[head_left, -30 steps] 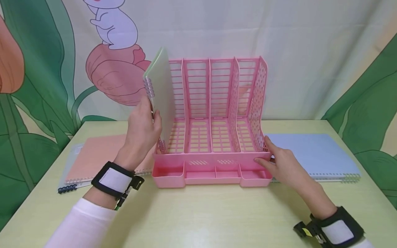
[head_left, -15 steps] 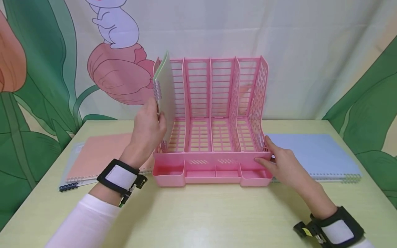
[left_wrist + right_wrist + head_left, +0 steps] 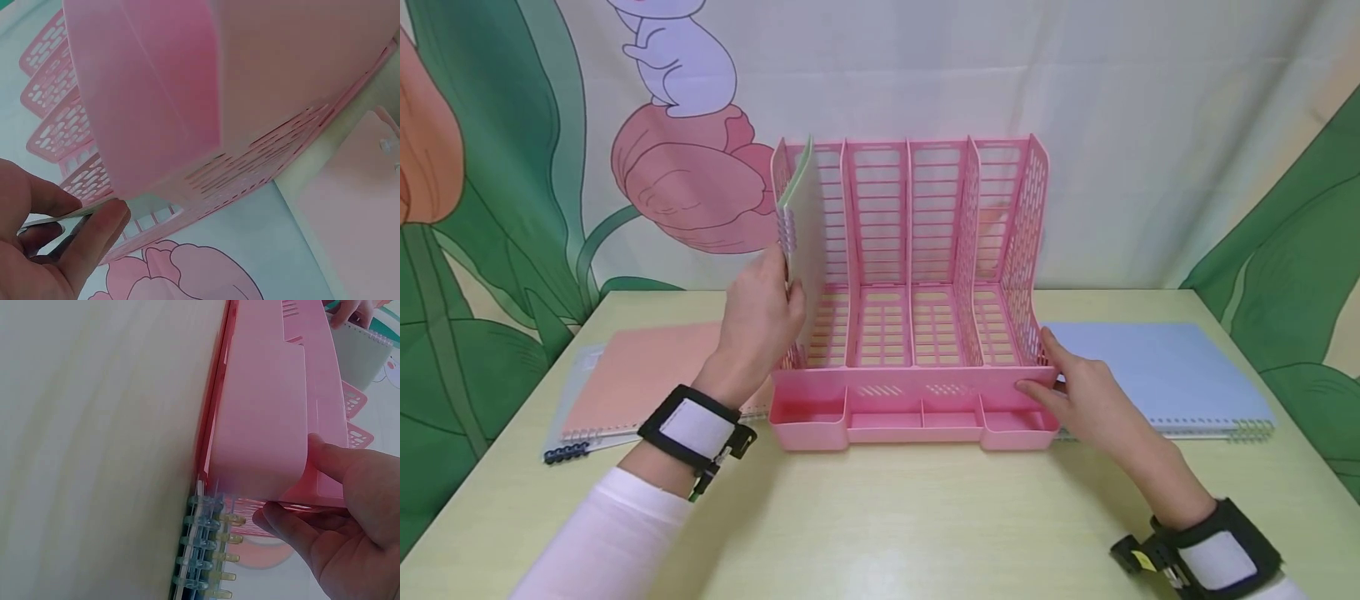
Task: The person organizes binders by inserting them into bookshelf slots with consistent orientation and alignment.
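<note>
The green spiral notebook (image 3: 808,250) is in the far left slot of the pink file organizer (image 3: 880,381). It stands nearly straight up on its edge, like a book on a shelf. Its long ringed side goes up and down and faces the person, and its top edge runs toward the back. I cannot tell if its bottom touches the slot floor.

The left hand (image 3: 760,308) has the notebook in its grip, with the thumb on one side and fingers on the other, pinching the ringed edge. The right hand (image 3: 1086,392) has its grip on the organizer's front right corner.

The left wall (image 3: 782,167) is just beside the notebook on one side, and the first divider (image 3: 849,258) is on the other. The low front tray (image 3: 808,437) stands in front.

On the pale surface (image 3: 895,533), a peach notebook (image 3: 655,367) lies flat to the left, on top of a gray one with black rings (image 3: 567,452). A blue notebook (image 3: 1150,367) lies flat to the right. Behind is a curtain (image 3: 910,67) with a rabbit.
</note>
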The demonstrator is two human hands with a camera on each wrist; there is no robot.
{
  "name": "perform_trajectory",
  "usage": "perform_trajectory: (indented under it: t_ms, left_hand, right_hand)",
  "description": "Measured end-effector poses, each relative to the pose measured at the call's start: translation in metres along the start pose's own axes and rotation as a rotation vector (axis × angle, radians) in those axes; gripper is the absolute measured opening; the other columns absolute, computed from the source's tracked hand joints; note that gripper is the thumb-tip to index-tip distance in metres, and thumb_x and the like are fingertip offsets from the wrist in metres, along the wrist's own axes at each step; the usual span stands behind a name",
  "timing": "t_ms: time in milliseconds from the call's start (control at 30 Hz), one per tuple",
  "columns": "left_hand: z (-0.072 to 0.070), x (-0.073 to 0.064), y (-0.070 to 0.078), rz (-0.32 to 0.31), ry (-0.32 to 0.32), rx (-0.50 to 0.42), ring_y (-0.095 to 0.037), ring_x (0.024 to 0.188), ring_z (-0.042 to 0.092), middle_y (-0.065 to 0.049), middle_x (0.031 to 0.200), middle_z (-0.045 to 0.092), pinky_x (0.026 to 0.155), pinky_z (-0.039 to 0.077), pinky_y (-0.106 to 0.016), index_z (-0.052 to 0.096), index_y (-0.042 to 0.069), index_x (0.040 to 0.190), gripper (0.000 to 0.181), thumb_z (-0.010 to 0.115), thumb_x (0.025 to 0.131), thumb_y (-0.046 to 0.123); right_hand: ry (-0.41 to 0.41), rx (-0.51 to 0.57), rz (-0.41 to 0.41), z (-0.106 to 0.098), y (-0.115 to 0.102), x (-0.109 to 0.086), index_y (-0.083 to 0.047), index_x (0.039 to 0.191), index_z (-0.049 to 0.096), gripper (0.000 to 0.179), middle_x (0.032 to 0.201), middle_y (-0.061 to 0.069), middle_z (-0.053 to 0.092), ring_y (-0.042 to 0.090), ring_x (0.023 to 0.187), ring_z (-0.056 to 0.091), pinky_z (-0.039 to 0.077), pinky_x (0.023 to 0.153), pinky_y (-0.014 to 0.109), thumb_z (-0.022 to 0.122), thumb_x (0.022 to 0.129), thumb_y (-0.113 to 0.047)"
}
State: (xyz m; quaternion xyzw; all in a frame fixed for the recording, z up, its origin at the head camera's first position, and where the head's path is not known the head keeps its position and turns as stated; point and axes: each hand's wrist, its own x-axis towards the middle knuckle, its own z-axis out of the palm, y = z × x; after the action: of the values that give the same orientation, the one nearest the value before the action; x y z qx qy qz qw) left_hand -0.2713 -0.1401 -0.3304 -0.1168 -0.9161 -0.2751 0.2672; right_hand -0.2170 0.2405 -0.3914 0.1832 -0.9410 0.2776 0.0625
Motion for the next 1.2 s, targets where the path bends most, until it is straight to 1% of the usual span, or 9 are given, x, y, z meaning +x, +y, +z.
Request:
perform_trajectory:
  t_ms: [200, 367, 467, 633, 733, 800, 967, 1200]
  left_hand:
    - [0.0, 0.001, 0.0, 0.015, 0.001, -0.011, -0.043, 0.11, 0.068, -0.026, 0.128, 0.064, 0.083, 0.057, -0.054, 0.055, -0.009, 0.129, 0.034, 0.062, 0.098, 0.003]
    - [0.001, 0.001, -0.001, 0.015, -0.004, -0.018, -0.042, 0.111, 0.068, -0.026, 0.129, 0.064, 0.085, 0.057, -0.054, 0.055, -0.009, 0.129, 0.034, 0.061, 0.098, 0.002]
    - [0.002, 0.0, 0.0, 0.01, -0.02, -0.016, -0.042, 0.112, 0.067, -0.025, 0.13, 0.064, 0.086, 0.056, -0.055, 0.054, -0.008, 0.131, 0.035, 0.061, 0.099, 0.004]
    - [0.004, -0.001, 0.0, 0.006, -0.054, -0.018, -0.044, 0.112, 0.067, -0.027, 0.129, 0.063, 0.087, 0.056, -0.057, 0.051, -0.009, 0.131, 0.037, 0.062, 0.099, 0.006]
    - [0.006, -0.003, 0.001, 0.003, -0.07, -0.011, -0.044, 0.11, 0.067, -0.028, 0.126, 0.063, 0.086, 0.056, -0.058, 0.051, -0.009, 0.126, 0.034, 0.062, 0.099, 0.007]
    - [0.006, -0.004, 0.002, 0.0, -0.08, -0.007, -0.044, 0.109, 0.067, -0.028, 0.125, 0.063, 0.085, 0.056, -0.058, 0.05, -0.009, 0.125, 0.033, 0.063, 0.099, 0.007]
    - [0.006, -0.006, 0.004, 0.007, -0.091, -0.004, -0.043, 0.107, 0.068, -0.028, 0.125, 0.063, 0.083, 0.058, -0.056, 0.049, -0.007, 0.125, 0.033, 0.064, 0.099, 0.007]
    - [0.007, -0.009, 0.006, -0.018, -0.133, -0.04, -0.038, 0.101, 0.071, -0.023, 0.123, 0.063, 0.077, 0.06, -0.05, 0.046, -0.002, 0.132, 0.042, 0.068, 0.099, 0.013]
  right_hand:
    - [-0.009, 0.001, 0.006, -0.001, 0.0, 0.0, 0.014, 0.155, 0.025, 0.092, 0.078, 0.007, 0.065, 0.018, 0.066, 0.055, 0.047, 0.056, 0.03, 0.079, 0.093, -0.027]
    - [-0.008, -0.003, 0.005, -0.002, 0.001, 0.001, 0.015, 0.154, 0.026, 0.091, 0.077, 0.006, 0.065, 0.019, 0.067, 0.056, 0.047, 0.057, 0.031, 0.079, 0.093, -0.027]
    - [-0.011, -0.001, 0.006, -0.002, 0.001, 0.001, 0.014, 0.155, 0.026, 0.091, 0.075, 0.005, 0.063, 0.019, 0.066, 0.055, 0.047, 0.056, 0.031, 0.079, 0.093, -0.027]
    - [-0.005, 0.001, 0.001, 0.0, 0.002, 0.001, 0.015, 0.154, 0.026, 0.091, 0.081, 0.01, 0.067, 0.019, 0.067, 0.056, 0.048, 0.056, 0.029, 0.079, 0.093, -0.026]
    - [-0.002, 0.001, -0.002, 0.001, 0.002, 0.0, 0.014, 0.154, 0.026, 0.091, 0.088, 0.016, 0.07, 0.019, 0.068, 0.058, 0.049, 0.055, 0.028, 0.08, 0.092, -0.024]
    - [-0.003, 0.001, -0.001, 0.002, 0.003, 0.0, 0.014, 0.155, 0.026, 0.091, 0.092, 0.018, 0.07, 0.02, 0.069, 0.059, 0.05, 0.056, 0.028, 0.08, 0.092, -0.023]
    - [-0.009, 0.001, 0.01, 0.002, 0.002, 0.0, 0.014, 0.155, 0.025, 0.091, 0.099, 0.023, 0.07, 0.022, 0.072, 0.06, 0.052, 0.058, 0.029, 0.08, 0.092, -0.023]
    - [-0.011, 0.009, 0.0, 0.001, 0.0, 0.0, 0.015, 0.154, 0.025, 0.091, 0.095, 0.022, 0.071, 0.022, 0.071, 0.06, 0.051, 0.057, 0.028, 0.08, 0.092, -0.023]
